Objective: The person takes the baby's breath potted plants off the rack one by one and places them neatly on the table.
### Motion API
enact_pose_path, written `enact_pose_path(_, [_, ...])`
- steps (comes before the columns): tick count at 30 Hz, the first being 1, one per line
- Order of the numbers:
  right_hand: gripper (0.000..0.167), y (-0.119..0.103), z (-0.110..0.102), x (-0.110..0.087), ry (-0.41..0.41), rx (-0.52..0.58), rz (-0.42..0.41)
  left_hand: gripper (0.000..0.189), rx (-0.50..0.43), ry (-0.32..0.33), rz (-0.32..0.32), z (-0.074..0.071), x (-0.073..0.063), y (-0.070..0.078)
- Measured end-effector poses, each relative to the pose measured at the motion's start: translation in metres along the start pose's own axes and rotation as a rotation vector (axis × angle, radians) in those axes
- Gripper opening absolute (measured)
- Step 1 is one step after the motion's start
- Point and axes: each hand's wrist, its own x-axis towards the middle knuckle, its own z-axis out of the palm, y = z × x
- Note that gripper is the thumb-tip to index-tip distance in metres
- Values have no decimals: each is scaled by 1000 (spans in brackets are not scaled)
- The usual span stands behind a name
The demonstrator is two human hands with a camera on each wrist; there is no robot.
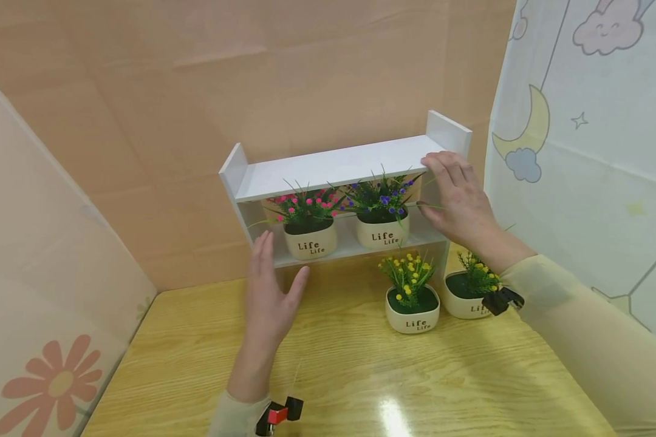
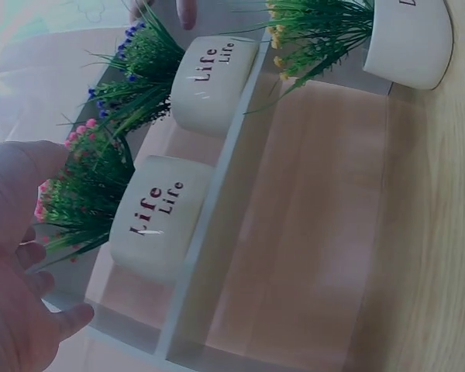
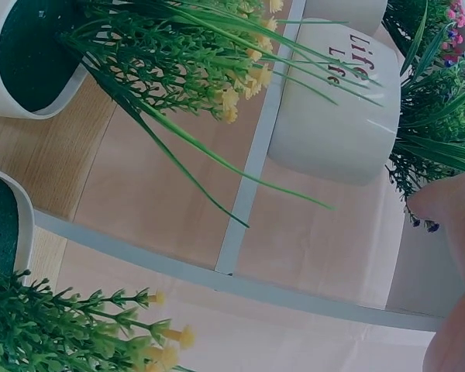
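A small white two-tier shelf [image 1: 339,162] stands on the table. On its middle board sit a cream pot with pink flowers [image 1: 310,243] and a cream pot with purple flowers [image 1: 382,233], both lettered "Life". My left hand [image 1: 268,297] is beside the shelf's lower left front, fingers straight and thumb spread, holding nothing; in the left wrist view the hand [image 2: 19,256] appears near the pink flowers. Over the top board's right front edge lie the fingers of my right hand [image 1: 461,200]. Its thumb is lower, apart from the fingers, near the purple flowers.
A pot with yellow flowers [image 1: 412,315] stands on the wooden table [image 1: 197,340] before the shelf's right end. Another yellow-flowered pot [image 1: 464,300] is farther right, partly behind my right forearm. Fabric walls [image 1: 328,67] enclose the back and sides.
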Motion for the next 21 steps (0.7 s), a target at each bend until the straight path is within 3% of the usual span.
enact_pose_path(8, [94, -3, -2, -1, 2, 10, 13, 91, -40, -65, -87, 8, 4, -8])
enact_pose_path(21, [93, -1, -1, 0, 3, 4, 2, 101, -113, -140, -168, 23, 35, -21])
